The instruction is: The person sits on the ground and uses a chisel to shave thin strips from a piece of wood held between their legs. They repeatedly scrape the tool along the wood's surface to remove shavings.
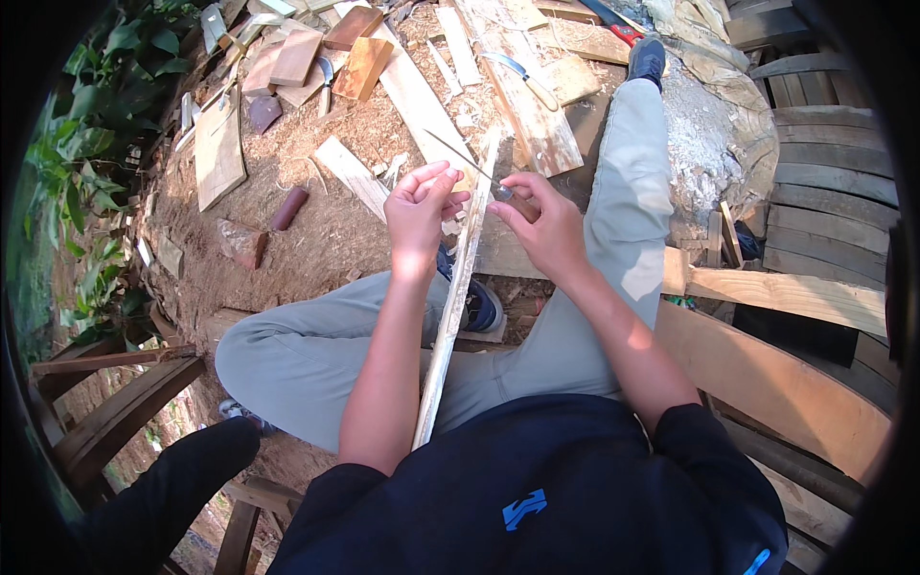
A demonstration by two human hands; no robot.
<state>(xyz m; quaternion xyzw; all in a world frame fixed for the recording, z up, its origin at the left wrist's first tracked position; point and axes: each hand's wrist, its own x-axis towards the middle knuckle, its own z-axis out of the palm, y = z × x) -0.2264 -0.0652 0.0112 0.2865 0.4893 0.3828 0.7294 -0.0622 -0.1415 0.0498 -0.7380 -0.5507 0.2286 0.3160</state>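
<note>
My right hand (549, 230) pinches the end of a thin dark rod (462, 155) between thumb and forefinger; a small grey piece shows at that end. The rod slants up and to the left, passing above my left hand (417, 213). The left fingers are curled in toward the thumb, and whatever is between them I cannot make out. A long, narrow, pale wood strip (448, 321) runs from my lap up between both hands, close to the fingertips.
A curved knife (525, 79) lies on a rough plank; another (326, 84) is among wood blocks (363, 67). A red-handled saw (625, 34) rests at the far edge. A brown cylinder (290, 208) sits on sawdust-covered ground. Wooden slats (829, 182) stand right; a dark-clad limb (182, 479) shows lower left.
</note>
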